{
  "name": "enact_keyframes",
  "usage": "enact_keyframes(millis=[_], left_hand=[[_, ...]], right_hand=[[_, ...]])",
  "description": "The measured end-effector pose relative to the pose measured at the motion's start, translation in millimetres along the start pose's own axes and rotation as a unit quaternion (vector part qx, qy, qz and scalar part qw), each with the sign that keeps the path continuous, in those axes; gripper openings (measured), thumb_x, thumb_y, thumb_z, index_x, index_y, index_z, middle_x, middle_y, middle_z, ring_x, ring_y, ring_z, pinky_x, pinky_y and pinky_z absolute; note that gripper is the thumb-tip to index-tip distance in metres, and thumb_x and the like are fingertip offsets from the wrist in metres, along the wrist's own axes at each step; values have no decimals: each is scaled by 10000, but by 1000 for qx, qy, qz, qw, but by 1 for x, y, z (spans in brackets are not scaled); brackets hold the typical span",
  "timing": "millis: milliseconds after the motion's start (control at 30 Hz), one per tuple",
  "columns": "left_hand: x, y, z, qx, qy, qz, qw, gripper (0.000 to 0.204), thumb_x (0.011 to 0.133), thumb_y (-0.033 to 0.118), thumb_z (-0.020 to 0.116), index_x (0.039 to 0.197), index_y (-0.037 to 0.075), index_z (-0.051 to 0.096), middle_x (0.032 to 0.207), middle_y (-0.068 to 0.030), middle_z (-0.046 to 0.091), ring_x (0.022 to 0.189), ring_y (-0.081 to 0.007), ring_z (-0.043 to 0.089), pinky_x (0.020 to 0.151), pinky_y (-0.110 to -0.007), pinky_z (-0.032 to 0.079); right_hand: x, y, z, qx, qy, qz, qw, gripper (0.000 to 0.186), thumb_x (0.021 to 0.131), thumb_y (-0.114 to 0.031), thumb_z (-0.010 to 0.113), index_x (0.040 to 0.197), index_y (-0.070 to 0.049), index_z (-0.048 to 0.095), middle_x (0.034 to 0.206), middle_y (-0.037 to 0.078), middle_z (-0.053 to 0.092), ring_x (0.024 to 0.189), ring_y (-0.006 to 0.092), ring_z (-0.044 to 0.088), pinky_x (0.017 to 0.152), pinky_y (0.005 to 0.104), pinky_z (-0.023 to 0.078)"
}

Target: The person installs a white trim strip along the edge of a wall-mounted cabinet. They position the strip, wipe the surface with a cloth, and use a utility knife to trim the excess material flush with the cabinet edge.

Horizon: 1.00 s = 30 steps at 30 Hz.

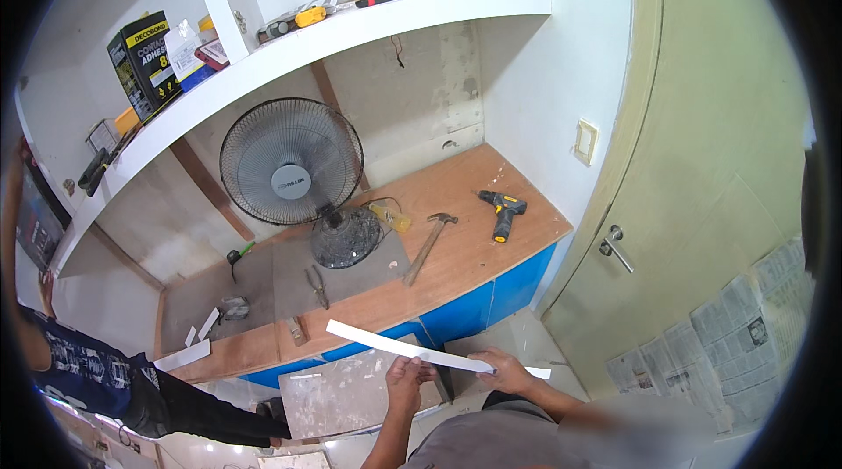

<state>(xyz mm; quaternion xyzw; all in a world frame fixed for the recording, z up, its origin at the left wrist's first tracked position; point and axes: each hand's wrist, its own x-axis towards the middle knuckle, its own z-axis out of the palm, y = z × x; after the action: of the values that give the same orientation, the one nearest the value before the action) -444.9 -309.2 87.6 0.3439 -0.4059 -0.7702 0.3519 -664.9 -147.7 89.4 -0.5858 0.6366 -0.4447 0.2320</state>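
Note:
A long, narrow white strip (373,339) slants across in front of me, beyond the front edge of the wooden counter. My left hand (409,381) pinches it near its middle from below, fingers curled. Closer to its right end, my right hand (503,371) is closed around the strip, and a short piece of white sticks out past the fingers. Lying on the counter, nearest the strip, are a claw hammer (424,254) and a pair of pliers (317,286). Farther right lies a cordless drill (503,214). Both hands are apart from these tools.
A dusty electric fan (289,149) stands on the plywood counter (465,263). White offcuts (184,355) lie at its left end. Above, a curved white shelf (395,14) holds tools and a black can (145,65). Another person (105,381) stands at left; a door (702,162) is at right.

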Motion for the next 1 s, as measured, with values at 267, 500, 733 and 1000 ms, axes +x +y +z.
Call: enact_keyframes(millis=[267,500,733,1000], left_hand=[[28,16,19,28,-17,54,998,142,1065,147,637,1071,8,668,892,-130,759,743,-207,748,679,-336,627],[58,24,77,139,-5,140,980,152,1047,131,670,1003,-11,699,863,-129,754,739,-186,738,675,-309,605],[85,25,134,245,44,169,954,156,1031,108,698,974,-37,710,797,-92,743,661,-109,657,619,-253,520],[121,-8,217,350,100,303,881,96,965,58,752,938,-32,734,820,-116,739,690,-142,674,660,-291,542]], right_hand=[[11,0,-5,-41,8,10,999,558,895,-109,794,1424,-74,622,1284,158,654,1153,362,669,950,428,567],[25,19,-52,-87,59,-32,994,539,956,-180,780,1430,-10,591,1367,207,626,1198,359,647,994,434,557],[94,39,-139,69,69,-40,994,404,1008,-199,726,1358,-12,651,1371,182,642,1041,280,702,864,366,586],[167,82,-217,108,65,-167,978,212,1027,-158,688,1116,21,755,1113,147,758,994,277,720,862,357,571]])
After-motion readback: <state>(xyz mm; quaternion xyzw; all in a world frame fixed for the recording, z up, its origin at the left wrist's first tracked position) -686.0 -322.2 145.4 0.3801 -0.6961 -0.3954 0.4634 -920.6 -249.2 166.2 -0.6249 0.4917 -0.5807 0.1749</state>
